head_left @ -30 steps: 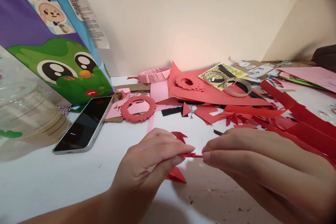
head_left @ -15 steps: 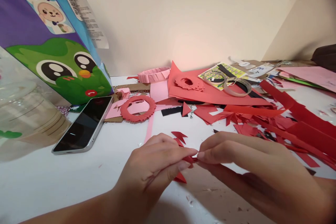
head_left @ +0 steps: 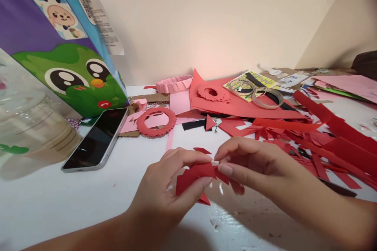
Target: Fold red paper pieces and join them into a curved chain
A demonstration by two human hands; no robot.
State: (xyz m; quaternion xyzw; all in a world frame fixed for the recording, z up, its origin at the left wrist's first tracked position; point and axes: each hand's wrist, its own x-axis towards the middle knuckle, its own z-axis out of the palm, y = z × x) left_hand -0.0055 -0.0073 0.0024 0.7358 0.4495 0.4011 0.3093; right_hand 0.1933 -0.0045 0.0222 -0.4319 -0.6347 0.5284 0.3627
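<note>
My left hand [head_left: 173,184] grips a strip of red folded paper [head_left: 196,175] between its thumb and fingers, low over the table's middle. At the right end of that strip, a smaller pointed red paper piece [head_left: 222,175] sticks out. My right hand [head_left: 253,168] pinches there with thumb and forefinger, its other fingers curled beneath. Its exact hold is partly hidden by the thumb. Red paper points also show behind and below the left fingers. Beyond the hands lies a red folded-paper ring [head_left: 156,122].
A phone [head_left: 96,141] and a clear plastic cup [head_left: 35,125] are at left, before an owl-printed bag [head_left: 73,70]. Tape rolls [head_left: 267,98] rest on red sheets at the back. Red paper scraps [head_left: 312,141] cover the right side, with a pink pleated ring [head_left: 173,84] by the wall.
My fingers have spread a little, so more of the red folded paper shows. The right hand has turned, its thumb now facing up at the strip's end.
</note>
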